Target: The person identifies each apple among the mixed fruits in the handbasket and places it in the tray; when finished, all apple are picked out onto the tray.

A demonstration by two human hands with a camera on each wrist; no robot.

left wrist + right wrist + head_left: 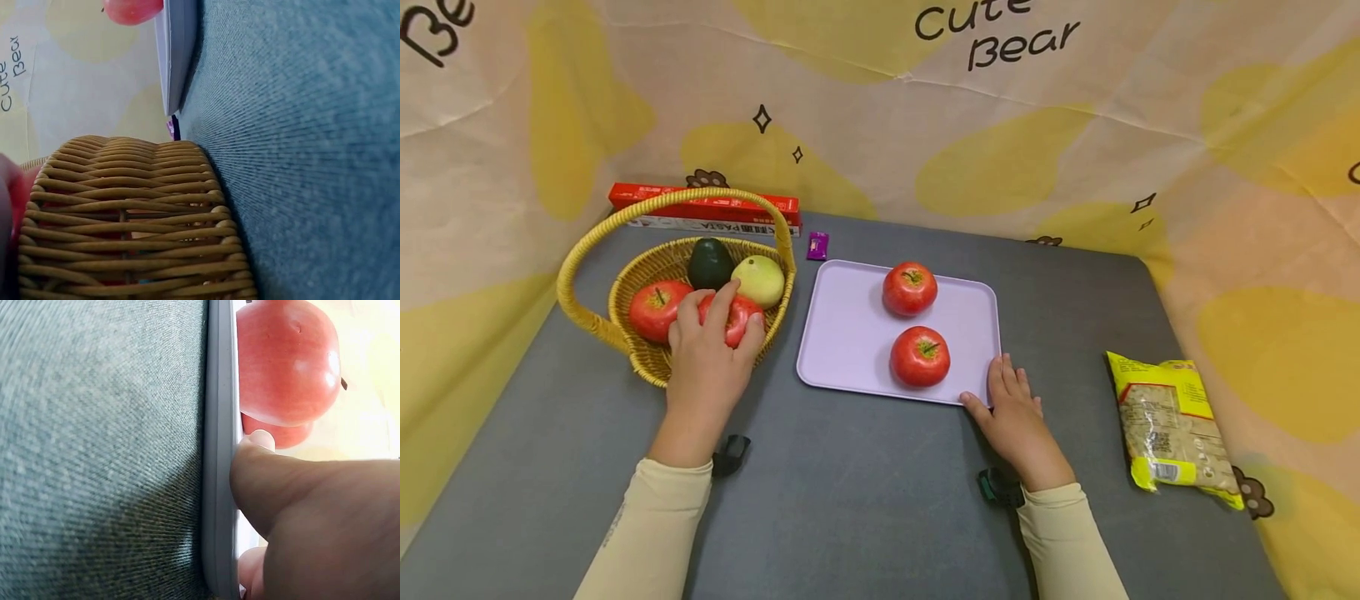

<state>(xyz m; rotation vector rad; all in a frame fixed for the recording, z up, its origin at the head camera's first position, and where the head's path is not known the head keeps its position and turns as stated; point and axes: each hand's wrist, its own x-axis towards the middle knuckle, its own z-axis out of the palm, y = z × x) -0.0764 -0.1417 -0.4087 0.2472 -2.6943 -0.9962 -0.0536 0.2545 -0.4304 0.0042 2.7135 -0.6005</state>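
My left hand (706, 358) reaches over the near rim of a yellow wicker basket (647, 367) and grips a red apple (739, 319) inside it. Beside that fruit in the basket lie another red apple (658, 310), a dark green avocado-like fruit (710, 264) and a pale yellow-green round fruit (760, 281). On the lilac tray (842, 333) sit a far apple (910, 288) and a near apple (920, 357). My right hand (1017, 417) rests at the tray's near right corner, fingers extended along the edge. In the left wrist view, the basket's weave (131, 219) hides most of the held apple.
A red pasta box (775, 208) lies behind the basket, against the patterned cloth backdrop (1000, 167). Near the tray's far left corner is a small purple packet (817, 246). A yellow bag (1172, 429) lies at the right edge of the grey table (865, 492).
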